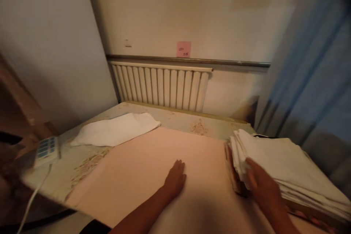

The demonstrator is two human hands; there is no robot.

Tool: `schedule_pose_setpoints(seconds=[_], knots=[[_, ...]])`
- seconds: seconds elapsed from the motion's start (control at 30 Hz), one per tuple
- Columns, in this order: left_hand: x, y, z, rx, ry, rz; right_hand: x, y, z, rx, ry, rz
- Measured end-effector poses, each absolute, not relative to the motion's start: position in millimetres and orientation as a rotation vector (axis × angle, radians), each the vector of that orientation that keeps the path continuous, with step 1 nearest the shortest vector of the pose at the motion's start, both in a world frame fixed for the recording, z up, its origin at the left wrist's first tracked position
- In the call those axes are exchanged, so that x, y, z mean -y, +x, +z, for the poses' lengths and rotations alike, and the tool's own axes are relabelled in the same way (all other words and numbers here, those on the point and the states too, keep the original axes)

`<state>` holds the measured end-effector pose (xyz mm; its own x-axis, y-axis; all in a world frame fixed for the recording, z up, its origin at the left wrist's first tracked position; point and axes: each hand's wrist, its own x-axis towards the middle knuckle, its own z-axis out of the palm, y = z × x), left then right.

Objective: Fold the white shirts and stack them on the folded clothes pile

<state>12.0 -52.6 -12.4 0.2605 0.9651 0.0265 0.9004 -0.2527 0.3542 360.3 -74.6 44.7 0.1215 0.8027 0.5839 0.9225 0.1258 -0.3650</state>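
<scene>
A wide pale pink sheet (142, 164) lies spread over the table. My left hand (175, 179) rests flat on it, fingers stretched out and holding nothing. To the right rises a stack of folded white cloths (285, 157), its left edges bunched in several layers. At that left edge my right hand (261, 184) has its fingers closed round the white layers; it is slightly blurred, and its fingertips are partly hidden. A separate white cloth (117, 129) lies flat at the back left, apart from both hands.
The table has a floral cover (200, 126). A white power strip (46, 151) with a cord sits at its left edge. Behind stand a radiator (164, 84) and a wall with a pink note (183, 49). A blue curtain (304, 73) hangs at right.
</scene>
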Motion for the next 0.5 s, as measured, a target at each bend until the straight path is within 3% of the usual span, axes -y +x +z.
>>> schedule_pose_setpoints(seconds=[0.13,0.23,0.5], knots=[[69,-102,-35,-2.124,2.124,0.217,96,232,-46,1.961,-1.422,-0.055],[77,-161,-42,-2.242,2.113,0.224,106,166,-95,2.097,-1.218,-0.232],[24,-218,-51,-2.592,2.097,0.41,101,137,-108,2.206,-1.049,-0.591]])
